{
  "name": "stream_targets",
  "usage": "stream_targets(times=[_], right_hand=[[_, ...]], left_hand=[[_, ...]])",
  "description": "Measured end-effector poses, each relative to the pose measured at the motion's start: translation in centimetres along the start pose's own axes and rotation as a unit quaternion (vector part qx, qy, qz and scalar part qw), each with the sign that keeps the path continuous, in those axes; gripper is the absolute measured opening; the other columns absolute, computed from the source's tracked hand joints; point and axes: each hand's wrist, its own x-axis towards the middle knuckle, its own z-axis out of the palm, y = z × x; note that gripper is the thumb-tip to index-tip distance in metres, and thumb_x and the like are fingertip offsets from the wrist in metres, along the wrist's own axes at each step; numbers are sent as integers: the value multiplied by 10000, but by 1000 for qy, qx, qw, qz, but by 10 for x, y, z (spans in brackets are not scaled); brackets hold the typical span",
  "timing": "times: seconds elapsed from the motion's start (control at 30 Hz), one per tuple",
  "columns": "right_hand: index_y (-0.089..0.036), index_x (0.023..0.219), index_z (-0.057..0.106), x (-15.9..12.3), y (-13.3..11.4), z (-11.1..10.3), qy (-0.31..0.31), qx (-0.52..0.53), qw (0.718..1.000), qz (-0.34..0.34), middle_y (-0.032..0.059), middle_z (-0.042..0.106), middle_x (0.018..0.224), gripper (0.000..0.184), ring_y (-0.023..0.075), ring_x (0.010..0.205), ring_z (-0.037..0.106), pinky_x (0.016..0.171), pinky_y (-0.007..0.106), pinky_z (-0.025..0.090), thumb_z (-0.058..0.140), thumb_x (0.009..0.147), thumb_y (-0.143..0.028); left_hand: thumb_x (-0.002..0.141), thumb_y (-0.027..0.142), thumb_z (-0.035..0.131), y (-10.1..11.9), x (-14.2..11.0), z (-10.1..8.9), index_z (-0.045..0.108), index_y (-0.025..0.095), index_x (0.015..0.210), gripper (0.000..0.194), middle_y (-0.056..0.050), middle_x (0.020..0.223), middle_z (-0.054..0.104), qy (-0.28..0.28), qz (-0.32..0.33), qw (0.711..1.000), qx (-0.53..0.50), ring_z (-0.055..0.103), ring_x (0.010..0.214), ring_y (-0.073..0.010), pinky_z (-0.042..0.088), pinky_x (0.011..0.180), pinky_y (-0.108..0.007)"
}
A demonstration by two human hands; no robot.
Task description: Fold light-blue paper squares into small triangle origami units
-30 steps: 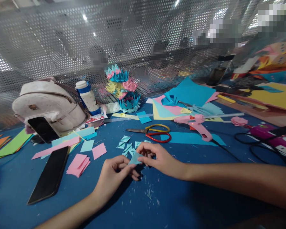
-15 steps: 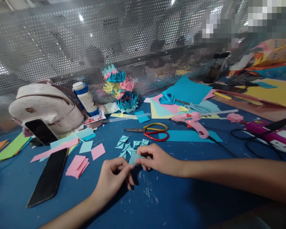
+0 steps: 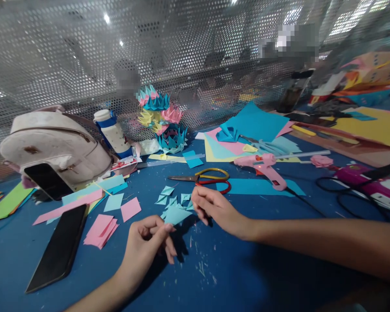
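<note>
A perforated metal screen (image 3: 84,52) (speckled with light glints) backs the blue tabletop (image 3: 234,277).

My left hand (image 3: 146,242), forearm reaching in from below, has thumb and forefinger pinched together, palm inward. My right hand (image 3: 214,210), arm stretched in from the right, hovers with fingers loosely curled.

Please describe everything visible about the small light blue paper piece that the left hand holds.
The light blue paper piece is a small, thin, matte piece folded to a flat triangle, its point aimed right. The left hand pinches its left corner between thumb and fingertips and holds it above the blue table. The right hand is close beside it but does not touch it. Similar folded pieces lie just behind.
</note>
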Motion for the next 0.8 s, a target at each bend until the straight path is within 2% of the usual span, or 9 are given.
stream_targets(times=[0.07,0.13,0.23,0.4,0.63,0.8], right_hand=[[-187,797,467,0,0,0,-51,-8,999,2,-54,455,623,439,70,506,396,461,193,320,475,959,-595],[-173,773,492,1,-1,2,-87,-58,995,-7,-56,436,606,421,69,527,374,482,198,292,540,942,-556],[-158,727,517,1,-3,3,-85,-112,990,-14,-53,431,611,384,74,558,391,515,208,296,627,902,-482],[-158,733,525,0,-6,5,-135,-130,982,-23,-51,458,607,302,76,557,428,527,207,319,575,933,-379],[-175,674,434,-5,-4,2,-68,-180,977,-97,-58,360,609,386,79,556,317,508,228,248,557,947,-418],[-180,650,423,-5,-7,2,-50,-166,982,-73,-53,369,598,428,86,556,330,514,236,260,568,937,-462]], left_hand=[[838,608,669,1,1,1,581,140,693,498,-61,493,678,-5,6,1000,0,626,366,-148,323,376,-165],[839,599,672,1,2,4,575,146,676,492,-61,505,683,-15,11,1000,1,638,389,-149,352,389,-170],[839,566,691,1,3,9,595,141,665,469,-71,563,705,-36,16,999,10,662,456,-149,425,445,-182],[858,507,695,1,6,12,700,116,731,411,-74,648,718,-62,20,997,27,661,523,-134,467,505,-190],[853,521,693,6,2,10,638,138,641,441,-44,584,683,-33,42,998,23,610,477,-112,459,502,-192],[848,521,699,9,0,8,638,138,624,448,-52,573,682,-14,43,999,20,588,459,-107,424,476,-189]])
